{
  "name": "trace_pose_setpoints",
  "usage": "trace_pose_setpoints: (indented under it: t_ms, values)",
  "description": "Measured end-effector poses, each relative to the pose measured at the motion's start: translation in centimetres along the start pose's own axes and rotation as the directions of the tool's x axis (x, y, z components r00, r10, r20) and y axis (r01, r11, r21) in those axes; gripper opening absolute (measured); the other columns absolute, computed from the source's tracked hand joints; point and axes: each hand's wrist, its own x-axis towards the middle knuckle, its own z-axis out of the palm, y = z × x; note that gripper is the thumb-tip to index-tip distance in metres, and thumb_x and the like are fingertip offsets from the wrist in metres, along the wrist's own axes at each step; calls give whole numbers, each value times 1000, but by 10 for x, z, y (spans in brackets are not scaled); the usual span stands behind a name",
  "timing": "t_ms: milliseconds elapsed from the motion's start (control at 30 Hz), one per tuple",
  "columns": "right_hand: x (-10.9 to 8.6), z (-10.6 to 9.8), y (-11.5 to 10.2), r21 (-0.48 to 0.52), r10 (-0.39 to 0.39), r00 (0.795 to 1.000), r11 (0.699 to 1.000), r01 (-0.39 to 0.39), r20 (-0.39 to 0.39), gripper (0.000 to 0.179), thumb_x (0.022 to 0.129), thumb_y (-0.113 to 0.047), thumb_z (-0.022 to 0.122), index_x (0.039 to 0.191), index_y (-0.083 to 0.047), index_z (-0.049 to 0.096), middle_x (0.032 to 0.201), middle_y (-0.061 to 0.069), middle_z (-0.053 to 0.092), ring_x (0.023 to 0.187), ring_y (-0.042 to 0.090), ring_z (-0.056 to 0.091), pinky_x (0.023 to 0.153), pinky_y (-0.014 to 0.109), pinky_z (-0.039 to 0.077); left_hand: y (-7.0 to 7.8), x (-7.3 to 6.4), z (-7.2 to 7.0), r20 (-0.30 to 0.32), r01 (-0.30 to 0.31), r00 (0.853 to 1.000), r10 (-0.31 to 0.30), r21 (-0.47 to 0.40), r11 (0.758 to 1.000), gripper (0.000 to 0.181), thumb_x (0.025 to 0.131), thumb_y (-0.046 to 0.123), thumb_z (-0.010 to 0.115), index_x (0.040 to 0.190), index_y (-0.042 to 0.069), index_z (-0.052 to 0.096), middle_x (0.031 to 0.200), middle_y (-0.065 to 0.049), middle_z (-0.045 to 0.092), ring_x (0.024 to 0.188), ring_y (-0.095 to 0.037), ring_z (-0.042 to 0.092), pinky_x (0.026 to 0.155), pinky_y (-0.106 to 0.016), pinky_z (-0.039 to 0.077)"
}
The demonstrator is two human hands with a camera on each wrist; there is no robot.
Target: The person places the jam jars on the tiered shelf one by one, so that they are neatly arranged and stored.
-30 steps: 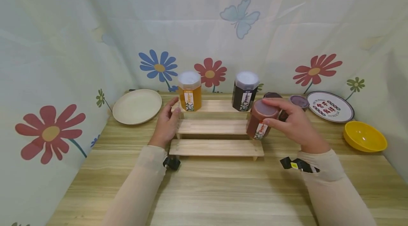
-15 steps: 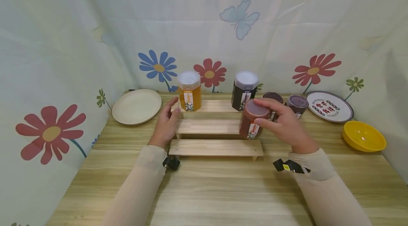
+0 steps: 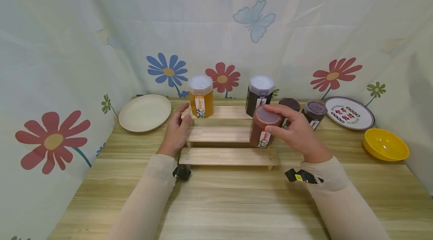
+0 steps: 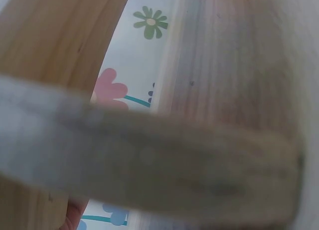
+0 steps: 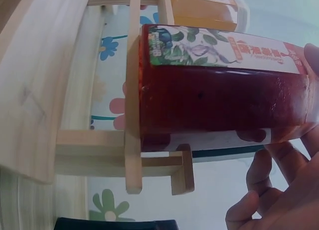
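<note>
My right hand (image 3: 297,131) grips a faceted jar of dark red contents (image 3: 265,126) by its lid, with the thumb in front. In the right wrist view, the upright red jar (image 5: 224,100) has its base right at the middle shelf (image 5: 132,90), at that shelf's right end. My left hand (image 3: 176,130) holds the left end of the three-step wooden rack (image 3: 228,156), thumb in front; the left wrist view mostly shows rack boards (image 4: 149,150). On the top shelf stand an amber jar (image 3: 204,105) at left and a nearly black jar (image 3: 254,105) at right.
Behind my right hand stand two dark jars with purple lids (image 3: 290,103) (image 3: 316,107). A patterned white plate (image 3: 350,121) and a yellow bowl (image 3: 386,146) lie at right, a cream plate (image 3: 145,114) at left. A flowered curtain (image 3: 291,44) backs the table (image 3: 233,202).
My right hand has carried the red jar a little to the left, over the right end of the middle shelf. The left hand and the rack have stayed where they were.
</note>
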Motion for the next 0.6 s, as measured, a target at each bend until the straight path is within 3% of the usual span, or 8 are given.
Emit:
trace_pose_setpoints:
  t_ms: [133,267,600]
  values:
    - [2,3,-1,44,-3,1000,999,3,-4,54,92,-5,79,144,-11,66,144,12,62,111,14,56,79,20,49,0,-1,0,-7,-8,1000,8,5,1000,53,114,29,49,164,17,39,169,1,37,133,-26,51,107,-47,43]
    - [4,6,0,73,-15,1000,997,14,1,53,92,-2,78,143,-8,66,143,13,63,117,11,58,89,19,51,-1,0,1,-4,-13,1000,13,8,1000,52,114,28,48,164,17,39,169,0,37,136,-24,50,109,-45,43]
    - [8,14,-4,113,-8,1000,994,5,27,54,91,-2,78,144,-8,65,149,12,60,121,13,58,90,18,52,-2,1,0,-2,7,1000,-7,3,1000,52,114,28,47,165,17,38,170,0,34,144,-25,46,116,-50,40]
